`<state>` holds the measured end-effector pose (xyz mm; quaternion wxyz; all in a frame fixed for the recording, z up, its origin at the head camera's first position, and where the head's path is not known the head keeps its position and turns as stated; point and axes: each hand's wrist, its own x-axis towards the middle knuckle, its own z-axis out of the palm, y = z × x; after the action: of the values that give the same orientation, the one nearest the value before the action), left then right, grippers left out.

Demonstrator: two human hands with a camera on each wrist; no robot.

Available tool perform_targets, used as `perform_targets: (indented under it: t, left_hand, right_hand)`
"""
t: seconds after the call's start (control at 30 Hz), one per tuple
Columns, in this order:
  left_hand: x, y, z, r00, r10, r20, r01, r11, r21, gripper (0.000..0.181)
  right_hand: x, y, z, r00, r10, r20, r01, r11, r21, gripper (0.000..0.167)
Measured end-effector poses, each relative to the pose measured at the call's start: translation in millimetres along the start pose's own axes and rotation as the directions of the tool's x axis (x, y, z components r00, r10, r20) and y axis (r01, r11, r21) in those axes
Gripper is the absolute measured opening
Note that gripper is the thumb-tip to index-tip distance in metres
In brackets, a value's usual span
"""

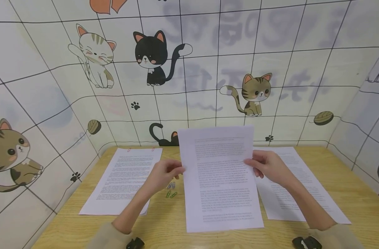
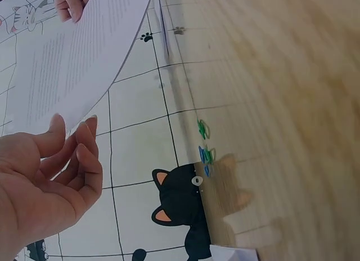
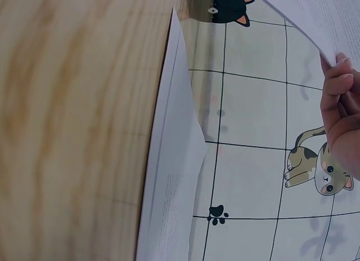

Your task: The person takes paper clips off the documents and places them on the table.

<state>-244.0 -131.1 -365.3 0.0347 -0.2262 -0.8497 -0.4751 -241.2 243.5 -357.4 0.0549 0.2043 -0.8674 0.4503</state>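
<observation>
Printed sheets of paper (image 1: pixel 222 180) stand nearly upright above the middle of the table, held by both hands; how many sheets cannot be told. My left hand (image 1: pixel 165 174) pinches the left edge between thumb and fingers, and the left wrist view shows the same hand (image 2: pixel 50 182) at the paper's edge. My right hand (image 1: pixel 268 166) pinches the right edge a little higher up. In the right wrist view that hand (image 3: pixel 343 106) grips the edge of the paper (image 3: pixel 315 25). Just past my left hand, blue-grey paper clips (image 1: pixel 171 185) and green paper clips (image 1: pixel 170 194) lie on the table.
A printed stack (image 1: pixel 121 180) with two red paper clips (image 1: pixel 129 150) at its top edge lies on the left. More printed paper (image 1: pixel 289 193) lies on the right, partly behind the held sheets. The wooden table (image 1: pixel 164 228) meets a cat-patterned wall covering (image 1: pixel 202 103).
</observation>
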Motion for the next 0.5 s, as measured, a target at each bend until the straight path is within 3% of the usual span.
perform_targets:
  t: [0.1, 0.23, 0.33, 0.5]
  left_hand:
    - [2.1, 0.1, 2.7, 1.000, 0.021, -0.006, -0.020, 1.000, 0.019, 0.007]
    - [4.4, 1.5, 5.3, 0.999, 0.004, -0.033, -0.004, 1.000, 0.012, 0.006]
    - [6.7, 2.1, 6.9, 0.998, -0.019, -0.059, 0.019, 1.000, 0.000, 0.006]
    - [11.6, 2.1, 8.6, 0.994, -0.031, -0.101, 0.029, 0.999, -0.023, 0.006]
  right_hand:
    - [1.0, 2, 0, 1.000, -0.004, -0.008, 0.004, 1.000, -0.001, 0.013]
    - [1.7, 2, 1, 1.000, -0.006, -0.014, 0.006, 1.000, 0.005, 0.012]
    - [1.9, 1, 2, 1.000, 0.015, -0.023, -0.014, 1.000, 0.005, 0.021]
    - [2.4, -2, 4, 0.996, 0.079, -0.048, -0.077, 0.996, 0.034, 0.023]
